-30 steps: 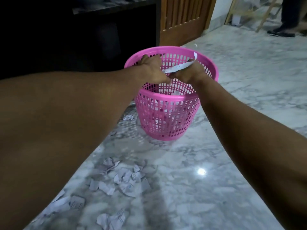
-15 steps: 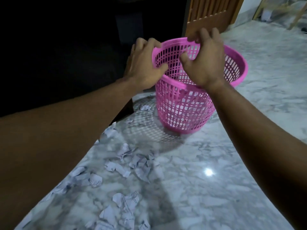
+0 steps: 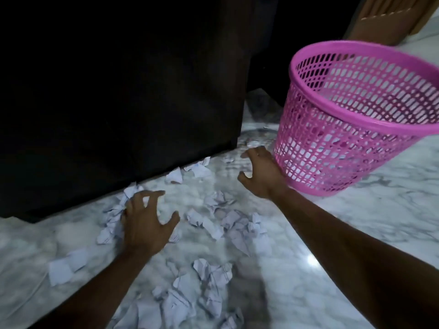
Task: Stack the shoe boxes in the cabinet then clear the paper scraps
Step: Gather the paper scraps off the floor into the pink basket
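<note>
Several torn white paper scraps (image 3: 228, 222) lie scattered over the marble floor (image 3: 356, 233) in front of a dark cabinet (image 3: 118, 91). My left hand (image 3: 145, 222) hovers low over scraps near the cabinet's base, fingers spread and holding nothing. My right hand (image 3: 261, 174) is further right, open, just left of the pink mesh basket (image 3: 351, 119), which stands on the floor with some paper visible through its wall. No shoe boxes are visible; the cabinet's inside is too dark to see.
A wooden slatted door (image 3: 392, 17) stands at the top right behind the basket. More scraps (image 3: 190, 298) pile near the bottom of the view. A bright light reflection (image 3: 311, 260) shows on the floor at the right.
Both hands have left the basket's rim and dropped to the floor. A long paper strip held over the basket a second ago is gone from my hands. The view has tilted down and left.
</note>
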`<move>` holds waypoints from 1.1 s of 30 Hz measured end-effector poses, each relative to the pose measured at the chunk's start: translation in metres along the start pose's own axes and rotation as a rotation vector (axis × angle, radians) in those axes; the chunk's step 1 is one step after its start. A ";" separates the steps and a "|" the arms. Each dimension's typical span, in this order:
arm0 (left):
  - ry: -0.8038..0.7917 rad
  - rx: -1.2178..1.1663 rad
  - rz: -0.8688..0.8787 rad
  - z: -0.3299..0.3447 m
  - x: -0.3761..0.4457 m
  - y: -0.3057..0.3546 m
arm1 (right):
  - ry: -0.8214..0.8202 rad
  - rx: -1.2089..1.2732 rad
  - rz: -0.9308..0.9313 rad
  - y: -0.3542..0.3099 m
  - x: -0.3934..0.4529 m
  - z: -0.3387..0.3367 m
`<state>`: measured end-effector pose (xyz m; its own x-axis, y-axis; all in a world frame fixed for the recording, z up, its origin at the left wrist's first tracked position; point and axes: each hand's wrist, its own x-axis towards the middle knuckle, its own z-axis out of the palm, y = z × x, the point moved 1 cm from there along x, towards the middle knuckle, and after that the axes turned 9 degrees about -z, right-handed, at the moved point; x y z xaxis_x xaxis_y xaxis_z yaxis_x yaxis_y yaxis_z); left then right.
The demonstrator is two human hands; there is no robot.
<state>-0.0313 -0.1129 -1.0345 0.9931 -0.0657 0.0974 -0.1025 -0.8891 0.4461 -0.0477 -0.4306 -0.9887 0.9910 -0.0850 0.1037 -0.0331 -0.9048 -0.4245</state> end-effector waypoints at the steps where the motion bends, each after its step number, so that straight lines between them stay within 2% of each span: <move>1: 0.032 0.065 -0.051 0.003 -0.004 -0.020 | -0.072 -0.034 0.049 0.008 0.006 0.011; 3: 0.072 0.176 -0.126 0.005 -0.007 -0.057 | -0.158 -0.108 0.126 0.024 0.024 0.029; 5: 0.084 0.234 -0.178 0.005 -0.006 -0.085 | -0.174 -0.093 0.206 0.034 0.047 0.040; 10: 0.032 0.199 -0.324 0.007 0.001 -0.124 | -0.177 -0.014 0.303 0.066 0.107 0.063; 13: 0.006 0.184 -0.354 0.010 -0.002 -0.133 | -0.227 -0.066 0.289 0.093 0.129 0.084; 17: 0.056 0.151 -0.402 0.005 -0.002 -0.136 | -0.125 -0.089 0.319 0.047 0.099 0.099; 19: 0.074 0.137 -0.462 0.003 -0.001 -0.136 | -0.100 -0.053 0.292 0.010 0.073 0.109; 22: -0.004 0.110 -0.475 0.010 0.002 -0.131 | -0.109 -0.020 0.153 -0.029 0.040 0.132; 25: -0.092 0.114 -0.359 0.024 -0.002 -0.115 | -0.201 -0.056 -0.098 -0.068 0.015 0.149; 28: -0.099 0.144 -0.203 0.030 -0.010 -0.094 | -0.197 -0.063 -0.348 -0.095 -0.002 0.159; 30: -0.016 0.137 -0.164 0.023 -0.011 -0.087 | -0.081 -0.023 -0.343 -0.100 0.002 0.156; 33: 0.151 0.168 -0.321 0.011 -0.007 -0.099 | 0.087 -0.015 -0.156 -0.093 0.028 0.146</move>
<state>-0.0278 -0.0298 -1.0891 0.9524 0.2836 0.1117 0.2347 -0.9162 0.3249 0.0020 -0.2875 -1.0776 0.9692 0.0214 0.2453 0.1173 -0.9161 -0.3833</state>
